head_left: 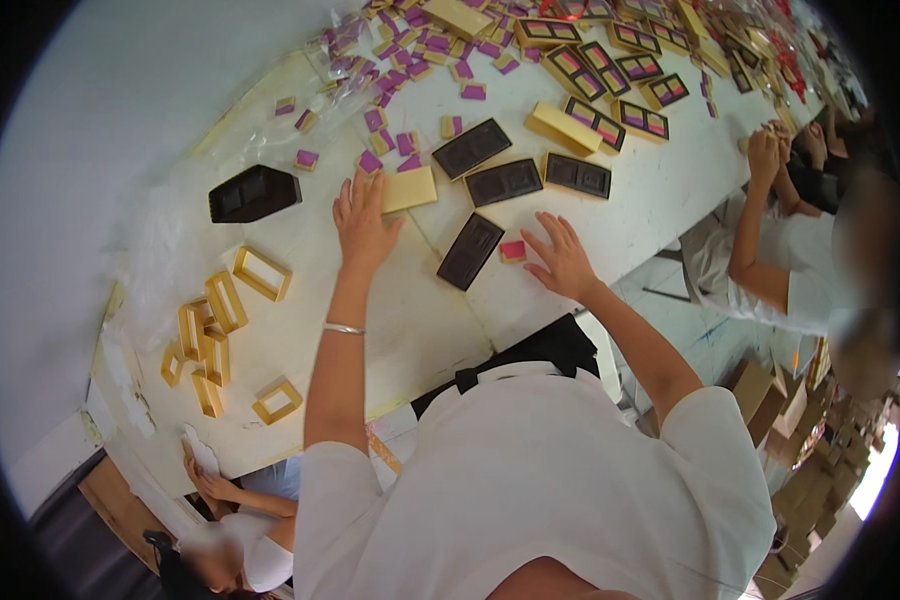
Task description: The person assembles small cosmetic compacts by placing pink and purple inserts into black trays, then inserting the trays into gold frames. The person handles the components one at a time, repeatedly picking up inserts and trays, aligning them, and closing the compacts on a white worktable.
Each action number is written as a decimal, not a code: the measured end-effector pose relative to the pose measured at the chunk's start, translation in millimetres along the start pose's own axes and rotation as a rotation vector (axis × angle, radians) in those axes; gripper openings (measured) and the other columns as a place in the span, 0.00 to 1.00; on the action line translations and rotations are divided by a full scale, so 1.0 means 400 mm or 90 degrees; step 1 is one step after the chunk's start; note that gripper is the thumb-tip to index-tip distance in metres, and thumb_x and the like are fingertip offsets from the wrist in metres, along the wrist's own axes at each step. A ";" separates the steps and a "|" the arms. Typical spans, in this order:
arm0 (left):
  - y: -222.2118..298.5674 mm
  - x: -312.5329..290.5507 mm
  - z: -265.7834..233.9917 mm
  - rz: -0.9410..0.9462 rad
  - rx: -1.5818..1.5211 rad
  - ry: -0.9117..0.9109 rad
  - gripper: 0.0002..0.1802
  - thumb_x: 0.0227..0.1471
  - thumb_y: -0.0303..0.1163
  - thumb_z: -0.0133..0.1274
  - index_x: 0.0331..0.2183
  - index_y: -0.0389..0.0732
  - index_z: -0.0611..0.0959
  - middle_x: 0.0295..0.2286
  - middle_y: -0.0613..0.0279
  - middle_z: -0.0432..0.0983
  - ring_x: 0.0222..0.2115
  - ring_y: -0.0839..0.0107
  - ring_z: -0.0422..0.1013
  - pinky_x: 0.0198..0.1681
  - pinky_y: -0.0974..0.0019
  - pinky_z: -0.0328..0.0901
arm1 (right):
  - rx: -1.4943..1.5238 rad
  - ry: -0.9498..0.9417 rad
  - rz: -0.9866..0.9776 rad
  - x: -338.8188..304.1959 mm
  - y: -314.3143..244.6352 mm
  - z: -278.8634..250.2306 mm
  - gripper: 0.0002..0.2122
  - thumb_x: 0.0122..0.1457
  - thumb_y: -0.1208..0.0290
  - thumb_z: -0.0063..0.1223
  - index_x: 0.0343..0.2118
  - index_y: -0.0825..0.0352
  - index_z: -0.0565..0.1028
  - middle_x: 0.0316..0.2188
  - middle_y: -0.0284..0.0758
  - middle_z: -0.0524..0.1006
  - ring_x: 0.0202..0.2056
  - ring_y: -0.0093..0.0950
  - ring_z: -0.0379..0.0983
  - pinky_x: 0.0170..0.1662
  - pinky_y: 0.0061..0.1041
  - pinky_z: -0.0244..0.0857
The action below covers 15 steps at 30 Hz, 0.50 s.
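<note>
Spread and empty, the right hand [562,262] is positioned with the pink piece [512,252] close at nine o'clock; beyond, a black tray [470,251] is angled one-to-seven. Whether the gold box [410,190], at two o'clock from the farther left hand [363,230], is gripped cannot be told.

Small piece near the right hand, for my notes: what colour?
The small piece is pinkish red with tan edging; head view.

Smooth gold card-like box [410,190], dark plastic-looking trays [470,251], shiny metal bangle [344,328].
</note>
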<state>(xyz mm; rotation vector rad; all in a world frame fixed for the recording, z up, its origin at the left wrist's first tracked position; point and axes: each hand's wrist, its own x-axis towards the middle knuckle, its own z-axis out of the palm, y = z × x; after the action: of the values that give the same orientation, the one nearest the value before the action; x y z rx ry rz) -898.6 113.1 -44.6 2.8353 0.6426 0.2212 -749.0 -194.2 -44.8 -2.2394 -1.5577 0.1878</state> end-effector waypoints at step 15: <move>0.073 -0.016 -0.019 -0.458 -0.637 -0.329 0.32 0.46 0.61 0.48 0.36 0.39 0.79 0.28 0.61 0.74 0.18 0.73 0.68 0.20 0.71 0.64 | -0.038 -0.009 -0.186 0.396 0.094 0.064 0.27 0.53 0.57 0.49 0.56 0.58 0.60 0.59 0.46 0.53 0.60 0.42 0.46 0.60 0.48 0.38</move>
<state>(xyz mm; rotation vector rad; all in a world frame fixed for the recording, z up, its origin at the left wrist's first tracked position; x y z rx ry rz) -893.7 86.0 -30.7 1.5012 0.9959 -0.2494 -666.5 -52.8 -64.6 -2.0258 -1.8964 0.0730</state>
